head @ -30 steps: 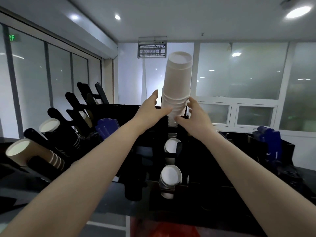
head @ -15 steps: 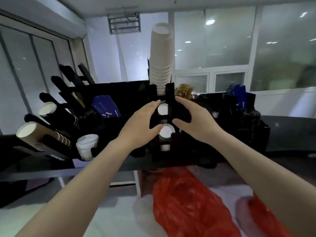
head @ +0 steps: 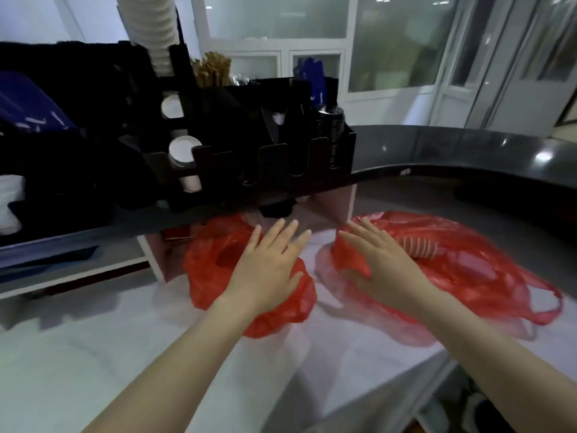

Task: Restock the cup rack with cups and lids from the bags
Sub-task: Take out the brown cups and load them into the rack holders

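Note:
The black cup rack [head: 274,164] stands on the dark counter at upper left, with a tall stack of white cups [head: 150,29] rising from its top slot and white cup bottoms [head: 184,151] showing lower down. Two red plastic bags lie on the white surface below. My left hand [head: 268,264] hovers flat, fingers straight, over the left bag [head: 215,276]. My right hand [head: 381,260] is open over the edge of the right bag [head: 474,273], in which a ribbed stack of cups [head: 418,246] shows through the plastic.
A dark curved counter [head: 468,151] runs to the right. Wooden stirrers [head: 212,68] and blue packets [head: 312,76] sit in the rack's back compartments. A white cup [head: 9,201] stands at far left. The white surface's edge drops off at lower right.
Both hands let go of the cup stack, which stays in the rack, and dropped down to the red bags. My view tilted downward.

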`<state>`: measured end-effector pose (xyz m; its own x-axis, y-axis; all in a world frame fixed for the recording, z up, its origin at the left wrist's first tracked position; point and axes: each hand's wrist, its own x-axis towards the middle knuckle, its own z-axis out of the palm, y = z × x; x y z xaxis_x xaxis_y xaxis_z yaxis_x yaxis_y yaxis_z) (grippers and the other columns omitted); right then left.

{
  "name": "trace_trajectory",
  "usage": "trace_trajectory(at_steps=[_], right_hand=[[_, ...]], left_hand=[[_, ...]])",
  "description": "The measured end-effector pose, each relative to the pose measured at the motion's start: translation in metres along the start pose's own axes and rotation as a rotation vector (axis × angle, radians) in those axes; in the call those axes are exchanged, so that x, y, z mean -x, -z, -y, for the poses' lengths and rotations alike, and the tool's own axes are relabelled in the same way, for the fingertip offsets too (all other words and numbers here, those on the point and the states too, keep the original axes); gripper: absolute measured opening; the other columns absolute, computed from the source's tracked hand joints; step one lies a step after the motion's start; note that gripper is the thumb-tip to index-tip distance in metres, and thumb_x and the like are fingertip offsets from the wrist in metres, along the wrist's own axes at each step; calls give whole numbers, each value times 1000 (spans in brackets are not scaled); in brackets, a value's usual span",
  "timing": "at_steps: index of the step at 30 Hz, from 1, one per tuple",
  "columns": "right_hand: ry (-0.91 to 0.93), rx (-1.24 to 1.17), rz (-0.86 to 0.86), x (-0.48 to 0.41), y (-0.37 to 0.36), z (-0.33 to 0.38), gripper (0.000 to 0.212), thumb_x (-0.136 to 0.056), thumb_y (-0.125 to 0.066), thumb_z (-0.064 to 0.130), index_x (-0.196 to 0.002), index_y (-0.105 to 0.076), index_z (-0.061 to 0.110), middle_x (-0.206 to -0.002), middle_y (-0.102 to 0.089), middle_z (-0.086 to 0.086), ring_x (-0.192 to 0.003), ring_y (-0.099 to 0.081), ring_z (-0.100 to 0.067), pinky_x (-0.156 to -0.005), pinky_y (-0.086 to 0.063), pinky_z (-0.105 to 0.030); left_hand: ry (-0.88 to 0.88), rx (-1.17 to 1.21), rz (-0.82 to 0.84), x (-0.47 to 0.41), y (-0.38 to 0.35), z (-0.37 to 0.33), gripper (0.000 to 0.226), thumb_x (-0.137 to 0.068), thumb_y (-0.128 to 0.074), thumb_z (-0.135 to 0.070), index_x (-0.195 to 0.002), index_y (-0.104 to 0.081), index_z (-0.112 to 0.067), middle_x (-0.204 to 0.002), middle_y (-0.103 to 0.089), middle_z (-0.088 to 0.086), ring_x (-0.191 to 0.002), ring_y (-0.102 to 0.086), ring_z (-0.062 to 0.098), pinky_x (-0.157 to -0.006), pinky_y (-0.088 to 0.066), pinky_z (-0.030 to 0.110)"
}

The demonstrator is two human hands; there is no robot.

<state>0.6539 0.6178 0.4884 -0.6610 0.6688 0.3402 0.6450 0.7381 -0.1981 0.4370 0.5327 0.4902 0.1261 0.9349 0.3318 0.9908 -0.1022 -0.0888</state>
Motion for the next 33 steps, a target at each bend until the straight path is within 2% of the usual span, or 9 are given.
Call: trace_trajectory(at_steps=[7,11,13,15,17,19,21,27,33], right_hand=[[-109,322,225,69,-37,-113,60,-95,-40,46,-150,-22,30,-160,-10,4,-148,5,-19,-115,7,-45],[-170,389,258,75,-27,-192,60,-85,-61,39,-141,-45,25,-152,-35,-3,-145,-20,-28,-114,-13,-55],[-150,415,245,70,-23,-232,61,-64,-83,31,-122,-65,22,-135,-57,-9,-131,-46,-35,-103,-32,-60],[-122,426,238,65,-22,-274,61,-49,-90,21,-107,-73,21,-123,-65,-12,-118,-57,-38,-93,-41,-63],[-139,438,307,58,-24,-307,55,-63,-83,22,-116,-68,24,-134,-57,-11,-129,-47,-38,-101,-33,-63],[-136,445,340,51,-34,-340,52,-88,-58,29,-138,-47,33,-155,-29,-8,-145,-17,-33,-114,-8,-58],[-111,424,356,39,-43,-364,54,-95,-43,35,-146,-28,42,-160,-11,-4,-148,-1,-28,-115,4,-52],[-64,261,293,-3,-58,-383,67,-89,-49,52,-148,-19,42,-160,-9,0,-148,0,-23,-116,1,-52],[-76,87,170,-35,-65,-391,70,-84,-56,56,-141,-35,21,-147,-36,2,-139,-27,-21,-115,-21,-44]], left_hand=[[-127,64,152,-34,-68,-67,68,-94,-42,-43,-151,-8,-31,-160,-3,-2,-147,3,17,-115,9,40],[-87,81,175,-83,-106,-103,65,-95,-39,-48,-151,-9,-33,-160,-4,-5,-147,2,15,-116,8,39],[-32,99,164,-113,-123,-121,62,-94,-37,-52,-150,-14,-36,-160,-7,-4,-146,-1,15,-116,4,40],[36,145,170,-140,-137,-136,57,-92,-41,-55,-146,-26,-42,-160,-6,-3,-147,2,17,-117,1,43],[85,135,172,-160,-151,-147,51,-87,-48,-60,-136,-41,-48,-159,7,-4,-144,18,19,-115,8,49],[117,87,201,-175,-164,-157,47,-81,-53,-64,-126,-51,-52,-152,27,-9,-136,37,22,-106,25,52],[166,42,250,-187,-178,-166,49,-77,-53,-69,-123,-54,-52,-146,36,-9,-130,45,26,-93,37,54],[437,-33,287,-219,-206,-166,86,-70,-54,-76,-144,-26,-41,-155,27,4,-127,47,31,-88,37,60],[520,77,354,-253,-217,-139,108,-67,-70,-61,-147,0,-43,-159,0,-1,-145,4,31,-107,10,68]])
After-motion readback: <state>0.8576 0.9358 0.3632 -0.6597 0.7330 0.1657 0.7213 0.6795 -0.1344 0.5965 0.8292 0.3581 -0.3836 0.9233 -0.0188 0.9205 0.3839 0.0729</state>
